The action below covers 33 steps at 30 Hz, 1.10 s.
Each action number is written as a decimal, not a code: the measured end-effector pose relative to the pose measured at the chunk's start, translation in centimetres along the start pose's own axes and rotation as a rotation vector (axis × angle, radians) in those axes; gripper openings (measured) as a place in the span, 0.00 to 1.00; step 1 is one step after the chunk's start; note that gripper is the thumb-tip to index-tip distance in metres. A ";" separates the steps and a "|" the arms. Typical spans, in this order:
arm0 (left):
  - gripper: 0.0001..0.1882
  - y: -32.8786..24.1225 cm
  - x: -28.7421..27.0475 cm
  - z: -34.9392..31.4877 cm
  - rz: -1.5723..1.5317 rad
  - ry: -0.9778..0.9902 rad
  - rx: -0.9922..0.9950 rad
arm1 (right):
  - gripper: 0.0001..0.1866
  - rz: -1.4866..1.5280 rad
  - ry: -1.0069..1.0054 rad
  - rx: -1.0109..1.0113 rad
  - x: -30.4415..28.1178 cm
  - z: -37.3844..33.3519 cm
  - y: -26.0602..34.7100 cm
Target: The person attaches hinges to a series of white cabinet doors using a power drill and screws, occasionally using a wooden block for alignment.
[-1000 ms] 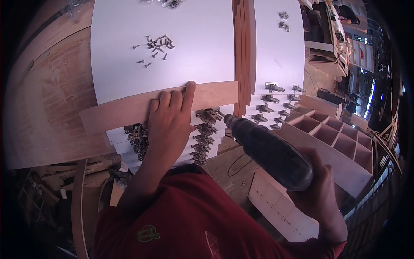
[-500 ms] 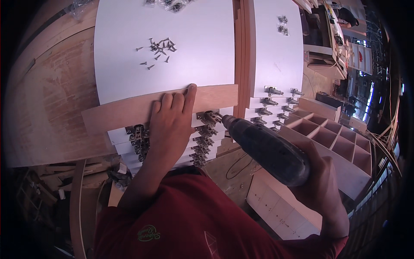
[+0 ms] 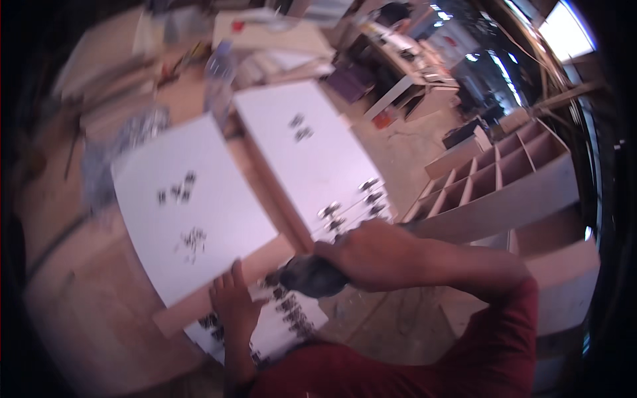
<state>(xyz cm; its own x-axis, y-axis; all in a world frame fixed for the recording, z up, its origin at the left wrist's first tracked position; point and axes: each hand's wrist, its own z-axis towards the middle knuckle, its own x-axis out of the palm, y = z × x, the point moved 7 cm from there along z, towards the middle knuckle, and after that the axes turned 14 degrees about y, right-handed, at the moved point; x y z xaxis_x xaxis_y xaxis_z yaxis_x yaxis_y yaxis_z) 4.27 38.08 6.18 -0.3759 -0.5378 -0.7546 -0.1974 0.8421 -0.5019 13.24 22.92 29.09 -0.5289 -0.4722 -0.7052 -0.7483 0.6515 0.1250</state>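
Observation:
My right hand point(image 3: 378, 255) is wrapped round a dark power drill point(image 3: 315, 275). Its front end is over the right-hand hinges point(image 3: 292, 312) at the near edge of the stacked white panels point(image 3: 249, 205); blur hides whether the bit touches a screw. With fingers stretched out, my left hand point(image 3: 235, 305) lies on a wooden strip point(image 3: 179, 315) that crosses the top panel. A second group of hinges point(image 3: 211, 325) sits just left of that hand. Loose screws point(image 3: 194, 244) lie scattered on the panel, with small dark metal pieces point(image 3: 179, 189) beyond them.
To the right stands a second stack of white panels point(image 3: 298, 159) with hinges point(image 3: 371, 196) along its near edge. A compartmented wooden cabinet point(image 3: 504, 199) is farther right. Clear plastic bags point(image 3: 133, 132) and a plastic bottle point(image 3: 219, 69) are at the back left.
The view has swung, bringing more of the workshop's far side into sight. My right hand and the drill now appear higher over the hinges; my left hand stays on the wooden strip.

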 end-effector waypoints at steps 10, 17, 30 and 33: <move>0.66 -0.8 0.8 0.1 0.125 0.029 0.114 | 0.28 0.618 -0.409 0.127 8.2 -13.7 -3.3; 0.30 6.4 -0.1 0.9 -0.792 -0.150 -0.002 | 0.30 1.284 -0.913 0.030 23.7 -19.0 -3.3; 0.15 -2.9 8.5 -5.4 -1.802 -0.033 0.240 | 0.30 1.586 -0.830 -0.164 32.9 -18.6 -0.5; 0.09 -4.2 9.0 -6.2 -1.835 -0.068 0.281 | 0.31 1.496 -0.811 -0.219 32.8 -18.0 -0.1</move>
<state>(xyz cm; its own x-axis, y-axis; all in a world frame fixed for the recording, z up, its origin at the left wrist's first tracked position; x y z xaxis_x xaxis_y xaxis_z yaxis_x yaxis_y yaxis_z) -3.88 29.93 4.13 0.1422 -0.6609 0.7369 -0.1243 -0.7504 -0.6491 -11.25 -3.34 18.48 -0.4941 0.8688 -0.0321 0.0972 0.0919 0.9910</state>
